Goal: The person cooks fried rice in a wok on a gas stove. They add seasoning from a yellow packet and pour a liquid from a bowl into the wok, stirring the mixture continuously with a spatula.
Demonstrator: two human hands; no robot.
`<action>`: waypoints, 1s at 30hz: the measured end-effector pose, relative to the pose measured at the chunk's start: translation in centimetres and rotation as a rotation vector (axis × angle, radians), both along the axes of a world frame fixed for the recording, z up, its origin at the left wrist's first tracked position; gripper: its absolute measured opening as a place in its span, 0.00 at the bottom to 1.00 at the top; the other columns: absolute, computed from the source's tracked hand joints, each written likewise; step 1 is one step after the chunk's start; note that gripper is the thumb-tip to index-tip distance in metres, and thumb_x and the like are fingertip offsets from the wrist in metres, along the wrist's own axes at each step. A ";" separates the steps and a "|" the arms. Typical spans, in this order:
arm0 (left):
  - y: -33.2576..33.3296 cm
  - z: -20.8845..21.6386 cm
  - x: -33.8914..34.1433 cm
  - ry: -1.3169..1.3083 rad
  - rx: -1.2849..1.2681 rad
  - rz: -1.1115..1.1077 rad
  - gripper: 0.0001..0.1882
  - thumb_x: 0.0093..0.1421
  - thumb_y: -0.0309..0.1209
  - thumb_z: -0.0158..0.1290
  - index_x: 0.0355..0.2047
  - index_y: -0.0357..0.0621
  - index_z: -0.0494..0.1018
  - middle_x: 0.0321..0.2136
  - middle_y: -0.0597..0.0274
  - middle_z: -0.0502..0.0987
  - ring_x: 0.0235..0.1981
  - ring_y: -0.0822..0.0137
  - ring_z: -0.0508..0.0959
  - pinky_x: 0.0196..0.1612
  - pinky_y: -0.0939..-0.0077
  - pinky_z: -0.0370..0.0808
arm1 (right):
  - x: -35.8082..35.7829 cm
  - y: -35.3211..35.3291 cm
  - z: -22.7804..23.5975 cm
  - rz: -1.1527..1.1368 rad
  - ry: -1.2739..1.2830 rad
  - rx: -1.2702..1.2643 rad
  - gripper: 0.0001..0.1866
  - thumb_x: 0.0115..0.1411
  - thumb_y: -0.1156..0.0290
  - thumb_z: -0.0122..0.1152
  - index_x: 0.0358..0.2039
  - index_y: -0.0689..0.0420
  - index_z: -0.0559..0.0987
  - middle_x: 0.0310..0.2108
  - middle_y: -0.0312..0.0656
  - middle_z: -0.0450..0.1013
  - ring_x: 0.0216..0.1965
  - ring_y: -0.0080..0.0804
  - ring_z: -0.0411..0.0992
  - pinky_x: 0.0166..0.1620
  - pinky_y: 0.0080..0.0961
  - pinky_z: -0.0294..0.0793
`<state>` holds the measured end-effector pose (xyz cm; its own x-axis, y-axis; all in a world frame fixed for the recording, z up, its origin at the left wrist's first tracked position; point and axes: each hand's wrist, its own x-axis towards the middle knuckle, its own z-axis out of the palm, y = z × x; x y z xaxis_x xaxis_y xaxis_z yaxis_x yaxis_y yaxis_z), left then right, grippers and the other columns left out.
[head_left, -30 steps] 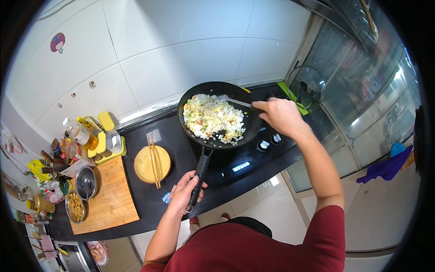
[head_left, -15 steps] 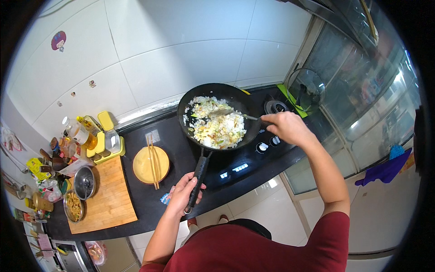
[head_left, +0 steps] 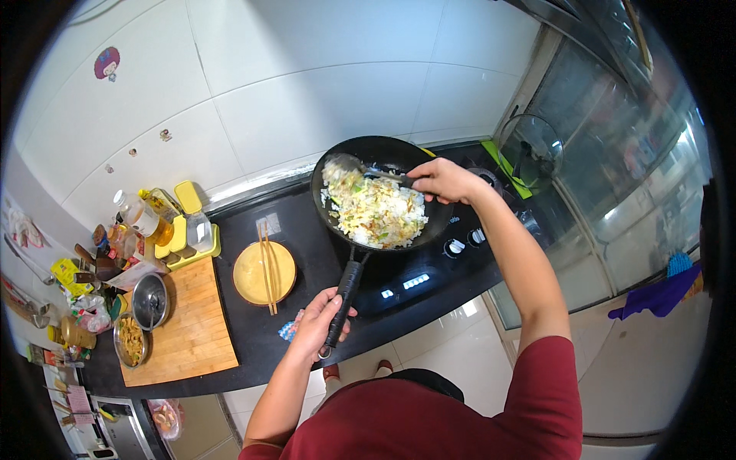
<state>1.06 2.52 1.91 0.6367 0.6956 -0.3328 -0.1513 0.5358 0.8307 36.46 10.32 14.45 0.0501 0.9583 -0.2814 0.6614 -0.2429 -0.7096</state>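
Note:
A black wok point(head_left: 441, 218) sits on the hob, its long dark handle point(head_left: 347, 295) pointing toward me. My left hand point(head_left: 322, 318) is closed around that handle. Fried rice point(head_left: 379, 218), with bits of egg and green vegetable, fills much of the wok's bottom. From the right, my right hand point(head_left: 447, 182) grips a metal spatula point(head_left: 391, 177) close to the wok's rim. The spatula's head lies at the far left inside the wok, among rice that is blurred by motion.
Left of the wok stands a yellow bowl point(head_left: 247, 277) with chopsticks point(head_left: 269, 268) across it. Farther left are a wooden cutting board point(head_left: 195, 330), metal bowls point(head_left: 150, 297), an oil bottle point(head_left: 150, 224) and a yellow seasoning box point(head_left: 181, 244). A glass lid point(head_left: 546, 146) stands at right.
My right hand has moved left over the wok, carrying the spatula's head to the far left side. The rice is more gathered. My left hand keeps its hold; the whole view has shifted slightly.

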 end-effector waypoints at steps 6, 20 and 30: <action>0.1 -0.2 0.0 -0.007 -0.004 0.012 0.18 0.71 0.38 0.42 0.55 0.40 0.64 0.31 0.56 0.77 0.21 0.74 0.75 0.20 0.83 0.72 | -5.3 -8.1 5.8 0.348 -0.851 0.084 0.22 0.54 0.66 0.64 0.52 0.42 0.79 0.38 0.47 0.79 0.41 0.46 0.77 0.44 0.40 0.77; 0.0 0.0 0.1 0.001 0.017 -0.012 0.18 0.71 0.39 0.41 0.55 0.41 0.64 0.32 0.56 0.77 0.21 0.74 0.75 0.21 0.83 0.72 | -5.3 -12.9 6.9 0.260 -0.958 0.063 0.14 0.53 0.67 0.62 0.42 0.47 0.83 0.29 0.47 0.79 0.35 0.46 0.79 0.39 0.40 0.78; 0.0 -0.3 -0.2 -0.018 -0.013 0.022 0.18 0.71 0.40 0.42 0.54 0.41 0.64 0.32 0.55 0.77 0.21 0.73 0.75 0.20 0.83 0.71 | 1.3 -10.9 5.5 -0.028 -0.634 0.202 0.19 0.56 0.65 0.62 0.48 0.54 0.80 0.35 0.55 0.78 0.43 0.49 0.77 0.48 0.40 0.75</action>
